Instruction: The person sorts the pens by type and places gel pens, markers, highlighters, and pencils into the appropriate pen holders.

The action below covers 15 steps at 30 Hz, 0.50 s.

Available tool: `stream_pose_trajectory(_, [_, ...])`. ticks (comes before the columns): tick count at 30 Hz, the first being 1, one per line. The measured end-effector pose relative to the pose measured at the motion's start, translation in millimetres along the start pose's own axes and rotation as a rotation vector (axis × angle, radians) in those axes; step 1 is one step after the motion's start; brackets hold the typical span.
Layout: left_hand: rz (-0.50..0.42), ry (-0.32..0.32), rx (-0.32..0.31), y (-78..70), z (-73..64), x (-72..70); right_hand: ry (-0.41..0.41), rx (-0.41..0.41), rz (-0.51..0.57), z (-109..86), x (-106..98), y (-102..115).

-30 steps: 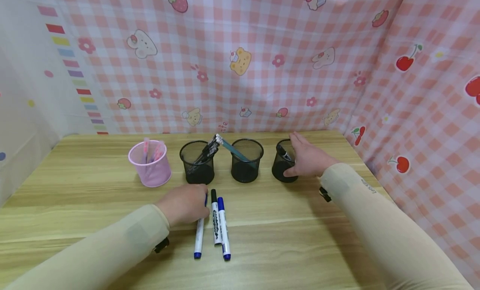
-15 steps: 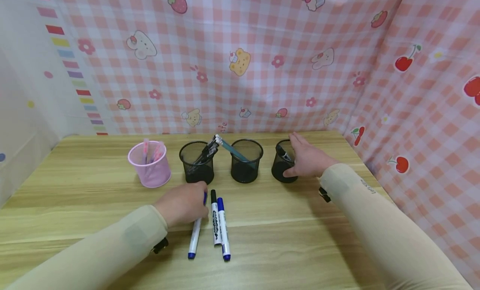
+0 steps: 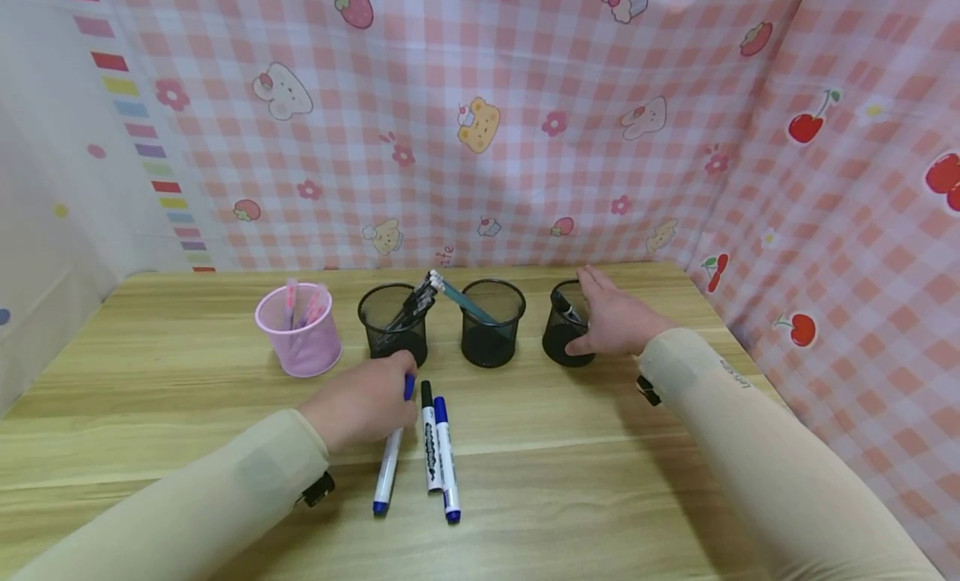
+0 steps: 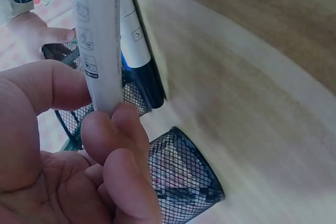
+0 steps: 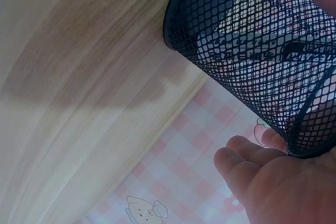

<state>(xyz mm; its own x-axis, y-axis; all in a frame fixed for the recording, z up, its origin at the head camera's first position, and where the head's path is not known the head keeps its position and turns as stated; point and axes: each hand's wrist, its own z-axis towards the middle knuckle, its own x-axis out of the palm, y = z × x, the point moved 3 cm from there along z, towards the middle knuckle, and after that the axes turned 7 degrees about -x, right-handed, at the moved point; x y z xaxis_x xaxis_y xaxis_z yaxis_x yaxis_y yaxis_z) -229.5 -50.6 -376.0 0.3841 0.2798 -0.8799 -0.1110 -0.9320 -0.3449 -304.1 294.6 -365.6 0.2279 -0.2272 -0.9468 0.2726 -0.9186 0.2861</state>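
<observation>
My left hand [image 3: 363,402] pinches a white whiteboard marker [image 3: 387,468] with a blue cap. In the left wrist view, the thumb and fingertips hold this marker [image 4: 100,40] by one end. Right of it on the table lie a black-capped marker [image 3: 431,448] and another blue-capped marker [image 3: 447,464], side by side. My right hand [image 3: 618,316] holds the rightmost black mesh pen holder [image 3: 564,345], thumb at its front and fingers along the far side. Inside that holder leans a black-capped marker [image 3: 567,308]. The right wrist view shows the mesh wall [image 5: 247,66] close up.
Along the back stand a pink mesh holder [image 3: 306,348] with pink pens, a black one [image 3: 397,348] with black pens, and another black one [image 3: 489,348] with teal pencils. A checked curtain [image 3: 525,147] hangs behind the wooden table [image 3: 570,481].
The pinched marker's lower end has swung to the left, and my left hand has shifted slightly left, its fingertips a little higher. My right hand and its pen holder have stayed put.
</observation>
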Motion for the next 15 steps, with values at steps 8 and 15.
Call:
stream_pose_trajectory(8, [-0.035, -0.032, 0.007, -2.3, 0.6, -7.5, -0.001, -0.006, -0.003, 1.1, 0, -1])
stream_pose_trajectory(15, [-0.109, -0.068, 0.05, -9.0, -3.7, -16.3, -0.003, -0.006, -0.017, 0.9, 0, 0])
